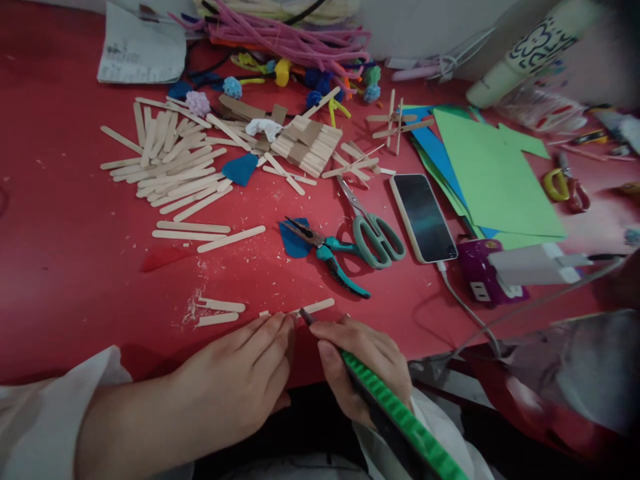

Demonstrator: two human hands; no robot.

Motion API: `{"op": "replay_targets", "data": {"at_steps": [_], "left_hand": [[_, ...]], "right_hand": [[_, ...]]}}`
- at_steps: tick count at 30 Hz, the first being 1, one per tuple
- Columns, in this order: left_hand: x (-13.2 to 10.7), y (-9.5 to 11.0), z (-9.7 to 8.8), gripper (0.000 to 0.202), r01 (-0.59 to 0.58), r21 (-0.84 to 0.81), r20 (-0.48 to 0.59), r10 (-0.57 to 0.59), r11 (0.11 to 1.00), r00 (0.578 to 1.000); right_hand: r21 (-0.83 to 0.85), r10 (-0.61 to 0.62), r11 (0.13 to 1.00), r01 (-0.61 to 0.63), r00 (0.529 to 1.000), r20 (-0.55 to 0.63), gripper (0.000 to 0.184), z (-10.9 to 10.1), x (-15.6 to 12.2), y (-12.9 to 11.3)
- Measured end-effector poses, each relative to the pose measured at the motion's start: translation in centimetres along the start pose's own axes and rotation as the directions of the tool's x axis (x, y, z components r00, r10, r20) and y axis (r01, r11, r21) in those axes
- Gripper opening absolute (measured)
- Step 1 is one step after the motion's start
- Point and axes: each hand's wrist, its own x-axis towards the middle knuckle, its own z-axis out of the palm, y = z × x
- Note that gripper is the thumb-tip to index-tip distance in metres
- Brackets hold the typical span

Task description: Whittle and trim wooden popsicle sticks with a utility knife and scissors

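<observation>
My right hand [367, 363] is closed around a green and black utility knife [380, 393]. Its blade tip meets a wooden craft stick [320, 306] near the table's front edge. With fingers pressed together, my left hand [245, 373] holds that stick down on the tabletop; the stick's left part is hidden under the fingers. Two cut stick pieces [220, 306] lie just beyond my left hand, with small shavings beside them. Farther back are three whole sticks [193, 227] and a red scrap [167, 258].
Teal-handled pliers [327, 253], grey-green scissors [373, 230] and a charging phone [424, 217] lie beyond my right hand. Behind them are a heap of craft sticks [170, 167], pink pipe cleaners [290, 33] and green paper [495, 173]. A white charger [530, 265] and cable sit at right.
</observation>
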Motion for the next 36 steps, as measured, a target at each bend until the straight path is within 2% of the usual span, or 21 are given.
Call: {"op": "replay_targets", "data": {"at_steps": [7, 12, 18, 21, 24, 31, 36], "left_hand": [[0.2, -0.1, -0.4, 0.035, -0.027, -0.027, 0.046, 0.028, 0.999, 0.999], [0.0, 0.1, -0.1, 0.037, -0.014, -0.070, 0.047, 0.017, 0.997, 0.999], [0.2, 0.0, -0.3, 0.040, -0.003, -0.060, 0.062, 0.007, 0.998, 0.998], [0.3, 0.0, -0.6, 0.042, 0.005, -0.041, 0.056, -0.003, 0.999, 0.998], [0.3, 0.1, -0.7, 0.043, 0.020, -0.026, 0.059, -0.019, 0.999, 0.998], [0.4, 0.1, -1.0, 0.047, 0.012, -0.023, 0.124, -0.009, 1.000, 0.992], [0.4, 0.0, -1.0, 0.047, 0.008, -0.028, 0.106, -0.005, 1.000, 0.994]], "right_hand": [[0.014, -0.020, 1.000, 0.019, 0.993, 0.114, 0.015, 0.2, 0.7, -0.9], [-0.022, -0.053, 0.998, 0.056, 0.993, 0.106, 0.015, 0.2, 0.7, -1.0], [0.039, 0.001, 0.999, -0.006, 0.992, 0.129, 0.016, 0.1, 1.3, -0.8], [0.031, -0.010, 0.999, 0.006, 0.994, 0.105, 0.016, 0.2, 0.9, -0.6], [-0.009, 0.025, 1.000, -0.024, 0.999, 0.031, 0.016, 0.3, -0.1, -0.2], [0.011, 0.033, 0.999, -0.032, 0.995, -0.091, 0.018, -0.2, -1.5, 0.2], [0.034, 0.042, 0.999, -0.041, 0.999, -0.032, 0.018, -0.3, -1.0, 0.1]]}}
